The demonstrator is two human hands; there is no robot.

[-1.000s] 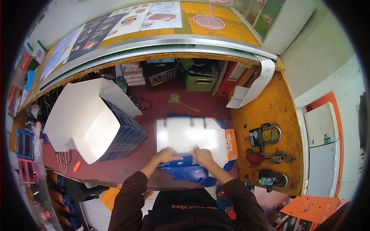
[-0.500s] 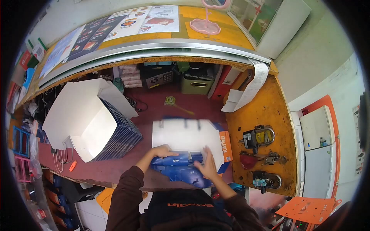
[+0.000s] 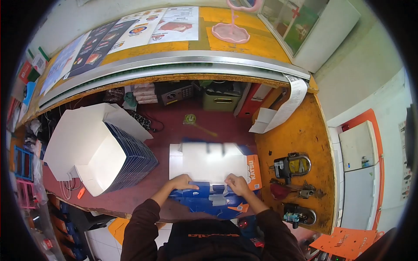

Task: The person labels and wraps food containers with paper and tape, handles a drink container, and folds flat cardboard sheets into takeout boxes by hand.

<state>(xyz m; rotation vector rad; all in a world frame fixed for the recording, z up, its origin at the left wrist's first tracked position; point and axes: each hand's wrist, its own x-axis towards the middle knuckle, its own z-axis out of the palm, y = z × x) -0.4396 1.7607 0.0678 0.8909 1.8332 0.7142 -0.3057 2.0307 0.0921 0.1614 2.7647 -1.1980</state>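
A part-folded cardboard box [image 3: 213, 163], white inside with blue and orange outer panels, lies on the dark red desk in front of me. My left hand [image 3: 183, 182] grips the left end of its near blue flap, which is folded up. At the flap's right end my right hand [image 3: 237, 185] is closed, its fingers pinching the cardboard by the corner. Beside the right hand an orange side panel with white lettering sticks out. To the left stands a tall stack of nested boxes [image 3: 130, 156], white inside and blue outside.
A roll of tape [image 3: 190, 119] lies behind the box. Padlocks [image 3: 292, 167] and keys rest on the wooden ledge at right, below a hanging paper receipt [image 3: 287, 108]. An orange cutter [image 3: 81, 193] is by the stack. The counter's metal edge [image 3: 183, 58] runs across the back.
My right hand has gone from spread fingers over the flap to a closed pinch at its right corner. The left hand keeps its hold. The camera view has shifted slightly.
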